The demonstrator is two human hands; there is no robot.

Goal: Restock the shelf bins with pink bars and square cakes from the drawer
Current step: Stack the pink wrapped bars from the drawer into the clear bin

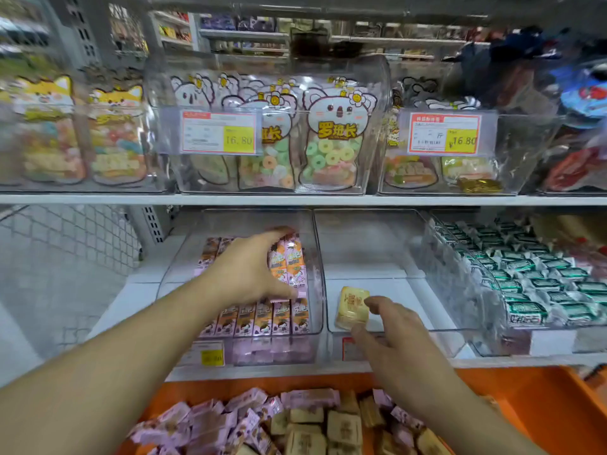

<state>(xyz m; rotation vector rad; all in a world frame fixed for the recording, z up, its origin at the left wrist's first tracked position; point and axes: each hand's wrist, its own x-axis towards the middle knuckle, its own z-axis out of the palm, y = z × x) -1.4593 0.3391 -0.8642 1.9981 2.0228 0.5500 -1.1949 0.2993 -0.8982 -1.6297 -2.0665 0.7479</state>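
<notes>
Now, step in hand: both hands are in the lower shelf bins at once, the left settling pink bars, the right placing a square cake.
Left hand (pixel 253 267): reaches into the left bin (pixel 315 323); its fingers (pixel 279 232) are curled over a small stack of pink bars (pixel 289 261) that stands on top of the near row, thumb low on the near side.
Right hand (pixel 391 333): its fingers (pixel 377 303) and thumb are apart, lying at the right and near edges of one square cake (pixel 352 307); whether they pinch it or only touch it I cannot tell.
Square cake: lies flat on the floor of the middle bin (pixel 437 333), at its near left corner, the only one there.
Pink bars: a tidy row stands upright along the near wall of the left bin, more lie farther back.
Drawer (pixel 532 405): orange, open below the shelf, with a loose mix of pink bars and square cakes.
Doing it well: set the held bars upright and flush against the row, labels facing out, before letting go; they look light and may topple.
Cake placing: nudge it square into the corner so later cakes can line up beside it.
Risk: working both sides at once splits attention; the right forearm hangs over the drawer stock.
Far right bin (pixel 466 290): holds green wrapped sweets, not part of the job.
</notes>
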